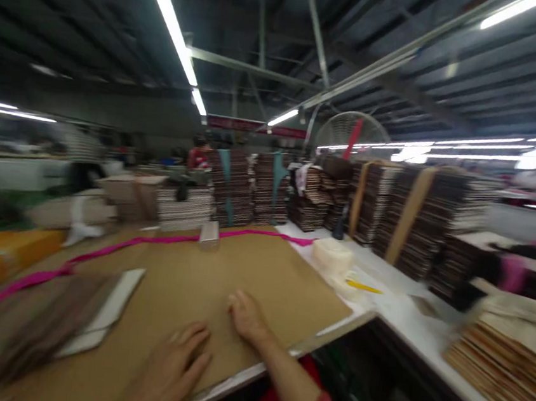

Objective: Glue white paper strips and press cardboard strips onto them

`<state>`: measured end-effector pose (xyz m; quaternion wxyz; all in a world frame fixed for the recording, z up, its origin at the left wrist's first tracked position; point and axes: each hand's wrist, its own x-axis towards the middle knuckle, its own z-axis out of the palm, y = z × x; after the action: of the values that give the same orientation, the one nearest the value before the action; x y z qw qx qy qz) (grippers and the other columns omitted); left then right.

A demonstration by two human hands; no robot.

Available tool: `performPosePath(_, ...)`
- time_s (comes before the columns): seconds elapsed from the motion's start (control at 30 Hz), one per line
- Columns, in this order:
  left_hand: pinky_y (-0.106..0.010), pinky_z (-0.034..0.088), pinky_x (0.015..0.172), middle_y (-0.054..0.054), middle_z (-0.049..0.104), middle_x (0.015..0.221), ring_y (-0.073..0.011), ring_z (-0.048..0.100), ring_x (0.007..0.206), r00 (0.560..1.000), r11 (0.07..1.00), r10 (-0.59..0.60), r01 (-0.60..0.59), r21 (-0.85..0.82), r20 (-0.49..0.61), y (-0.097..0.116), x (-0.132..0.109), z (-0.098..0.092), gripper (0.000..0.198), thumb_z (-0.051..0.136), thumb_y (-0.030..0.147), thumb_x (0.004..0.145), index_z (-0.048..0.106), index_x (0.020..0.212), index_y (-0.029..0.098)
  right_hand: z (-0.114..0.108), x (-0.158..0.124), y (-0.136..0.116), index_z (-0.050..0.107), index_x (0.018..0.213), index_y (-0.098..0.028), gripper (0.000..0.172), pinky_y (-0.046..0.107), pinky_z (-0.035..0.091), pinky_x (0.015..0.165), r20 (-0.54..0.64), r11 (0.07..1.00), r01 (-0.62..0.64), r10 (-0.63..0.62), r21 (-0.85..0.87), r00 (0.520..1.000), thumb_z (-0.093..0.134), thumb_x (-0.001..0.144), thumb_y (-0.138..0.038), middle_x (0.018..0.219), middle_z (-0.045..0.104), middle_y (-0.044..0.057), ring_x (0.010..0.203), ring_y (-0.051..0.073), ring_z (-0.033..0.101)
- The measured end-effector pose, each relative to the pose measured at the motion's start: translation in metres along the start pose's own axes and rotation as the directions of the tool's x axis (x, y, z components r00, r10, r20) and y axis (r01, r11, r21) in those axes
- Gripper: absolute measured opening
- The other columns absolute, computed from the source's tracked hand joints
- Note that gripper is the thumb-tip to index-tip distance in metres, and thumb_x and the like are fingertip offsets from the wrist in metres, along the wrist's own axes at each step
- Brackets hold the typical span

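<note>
Now | left hand (173, 369), right hand (247, 316) flat, fingers loosely spread, holding nothing | cardboard sheet (242, 268) directly beneath, stretching ahead | right hand farther in

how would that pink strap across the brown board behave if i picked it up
Probably floppy: the pink strap lies thin and flat, wavering across the brown board. Likely light, so it would sag and trail, not hold shape.

Two hands: one left hand (173, 369), one right hand (247, 316). One cardboard sheet (223, 266). One pink ribbon (114, 249) and one small block (209, 234) at the sheet's far edge. One fan (352, 133). The stacks (233, 187) are too blurred to count.
</note>
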<state>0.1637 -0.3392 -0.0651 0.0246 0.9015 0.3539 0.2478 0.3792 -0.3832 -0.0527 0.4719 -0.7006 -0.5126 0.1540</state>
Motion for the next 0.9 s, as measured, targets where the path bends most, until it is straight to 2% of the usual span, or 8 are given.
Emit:
performPosePath(0.07,-0.037,0.045,0.106,0.0,0.066,0.127,-0.0216,0.059,0.118,0.993,0.999,0.003,0.003,-0.048,0.118,-0.013,-0.012,-0.012,0.031,0.062,0.033,0.086,0.068,0.116,0.032,0.04,0.004,-0.01,0.061,0.082,-0.017,0.036,0.034,0.051,0.076,0.101,0.998,0.024,-0.03,0.056,0.994,0.051,0.097,-0.048,0.079,0.063,0.001,0.073,0.015,0.06)
performPosePath(0.13,-0.037,0.042,0.108,-0.003,0.063,0.13,-0.022,0.055,0.121,0.986,0.988,0.01,0.015,-0.151,0.169,-0.015,-0.013,-0.016,0.032,0.059,0.03,0.086,0.066,0.117,0.026,0.056,0.007,-0.008,0.053,0.069,-0.021,0.047,0.034,0.047,0.072,0.132,0.994,0.043,-0.056,0.096,0.99,0.038,0.096,-0.055,0.067,0.057,0.001,0.068,0.018,0.056)
performPosePath(0.23,-0.039,0.042,0.105,-0.006,0.064,0.124,-0.0238,0.055,0.118,0.983,0.975,0.014,0.027,-0.219,0.184,-0.012,-0.01,-0.013,0.028,0.063,0.03,0.083,0.067,0.11,0.022,0.056,0.011,0.007,0.049,0.063,-0.024,0.051,0.033,0.043,0.066,0.183,0.991,0.055,-0.078,0.125,0.98,0.034,0.089,-0.065,0.06,0.054,0.0,0.063,0.019,0.053)
performPosePath(0.37,-0.039,0.042,0.104,-0.006,0.067,0.119,-0.0239,0.057,0.115,0.989,0.951,0.037,0.01,-0.31,0.144,-0.014,-0.014,-0.004,0.028,0.067,0.029,0.082,0.068,0.109,0.021,0.05,0.009,0.018,0.057,0.068,-0.023,0.049,0.034,0.047,0.071,0.205,0.993,0.048,-0.069,0.106,0.976,0.038,0.083,-0.065,0.068,0.063,0.004,0.071,0.022,0.06)
performPosePath(0.5,-0.033,0.047,0.096,-0.007,0.072,0.105,-0.0196,0.063,0.102,0.996,0.889,0.023,0.017,-0.458,0.081,-0.017,-0.022,-0.003,0.019,0.054,0.022,0.09,0.069,0.102,0.018,0.052,0.009,0.024,0.065,0.081,-0.023,0.048,0.036,0.052,0.079,0.233,0.996,0.009,-0.028,0.085,0.972,0.044,0.078,-0.065,0.083,0.072,0.007,0.082,0.026,0.067)
performPosePath(0.6,-0.028,0.049,0.085,-0.007,0.071,0.092,-0.0171,0.065,0.09,0.998,0.849,-0.042,0.054,-0.526,0.036,-0.017,-0.03,-0.011,0.025,0.044,0.023,0.095,0.068,0.095,0.016,0.051,0.009,0.028,0.067,0.084,-0.025,0.047,0.036,0.053,0.078,0.285,0.998,0.014,-0.031,0.06,0.958,0.044,0.079,-0.066,0.087,0.073,0.006,0.084,0.026,0.068)
performPosePath(0.77,-0.026,0.048,0.078,-0.005,0.067,0.082,-0.0161,0.063,0.082,0.994,0.886,-0.095,0.105,-0.451,0.044,-0.039,-0.03,-0.038,0.026,0.044,0.03,0.096,0.064,0.085,0.017,0.049,0.008,0.026,0.061,0.067,-0.028,0.047,0.033,0.054,0.068,0.329,0.999,0.044,-0.042,0.0,0.943,0.042,0.079,-0.07,0.073,0.07,0.004,0.073,0.025,0.067)
performPosePath(0.9,-0.032,0.046,0.091,-0.007,0.068,0.097,-0.02,0.06,0.099,0.994,0.984,-0.105,0.107,-0.142,0.026,-0.078,-0.003,-0.067,0.017,0.051,0.029,0.092,0.064,0.09,0.018,0.052,0.008,0.025,0.06,0.064,-0.028,0.048,0.031,0.053,0.063,0.346,0.998,0.063,-0.06,0.0,0.936,0.044,0.079,-0.071,0.066,0.066,0.002,0.067,0.024,0.065)
